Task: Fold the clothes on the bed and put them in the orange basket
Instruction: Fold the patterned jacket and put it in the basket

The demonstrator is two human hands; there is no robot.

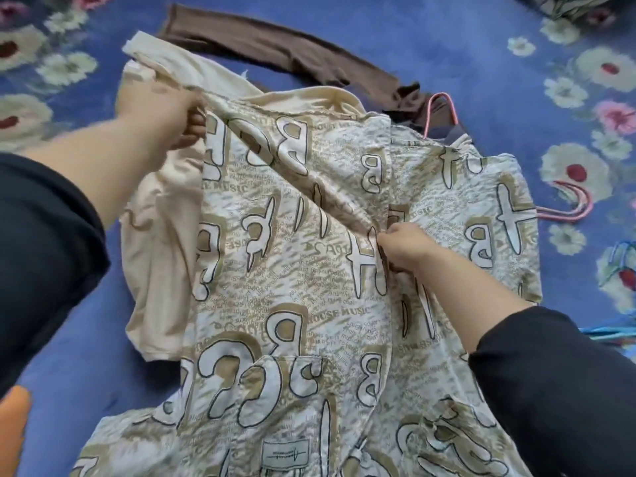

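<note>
One printed shirt [292, 270] covers the bed's [447, 46] middle; left hand [165, 115] grips its far edge; right hand [406, 247] pinches its centre fold.

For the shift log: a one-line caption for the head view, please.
Left hand and right hand grip the printed shirt on the blue bed, a brown garment beyond.

Beige letter-printed shirt [292, 270] spread rumpled on bed [447, 46], cream garment [161, 235] beneath at left, brown garment [275, 49] beyond
</note>
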